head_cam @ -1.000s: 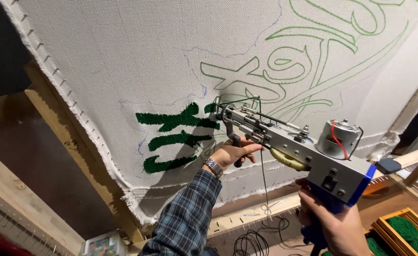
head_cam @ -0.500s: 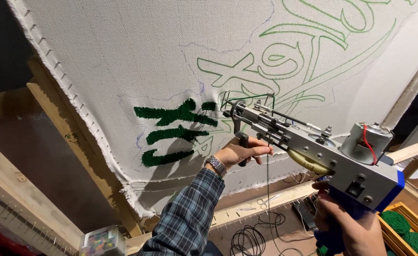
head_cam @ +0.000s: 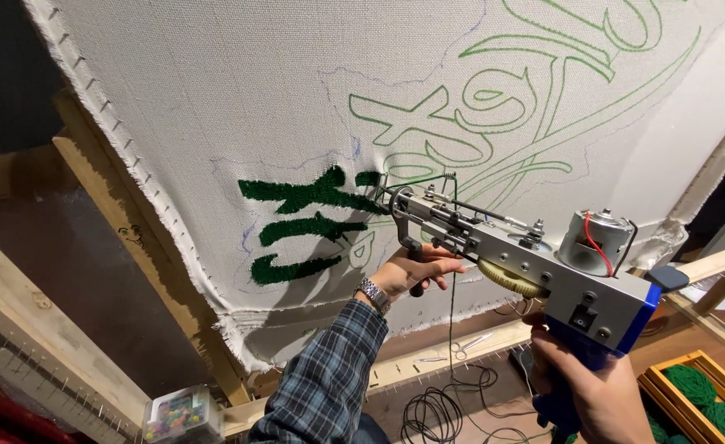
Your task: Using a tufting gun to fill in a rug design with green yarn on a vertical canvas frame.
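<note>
**Green yarn, one tufting gun, two hands on it**

Green tufted patches [head_cam: 309,222] stand out on the one white woven backing cloth [head_cam: 214,99] stretched on a pale wooden frame [head_cam: 99,205]; three filled strokes can be counted, stacked one above another, while the rest of the drawn design [head_cam: 510,90] is only green outline.

One silver metal tufting gun with a blue plastic grip [head_cam: 535,263] is held up to the cloth, its needle end [head_cam: 387,193] touching the fabric just right of the top filled stroke. On its rear sits one round grey motor [head_cam: 597,234] with a red wire.

The left hand [head_cam: 416,271], coming out of a blue-and-grey plaid sleeve [head_cam: 330,370] with one silver metal wristwatch [head_cam: 373,293], is closed round the gun's black front handle under the nose. The right hand [head_cam: 593,386] is wrapped tight round the blue rear grip at the lower right.

One strand of green yarn [head_cam: 451,247] hangs from the gun's front down past the left hand. Below, black cables [head_cam: 436,407] coil on the floor. One clear plastic box of coloured bits [head_cam: 180,411] rests on the lower frame beam at the bottom left. At the bottom right, one wooden tray [head_cam: 667,370] holds at least two balls of green yarn [head_cam: 712,399]; the edge cuts off the rest.
</note>
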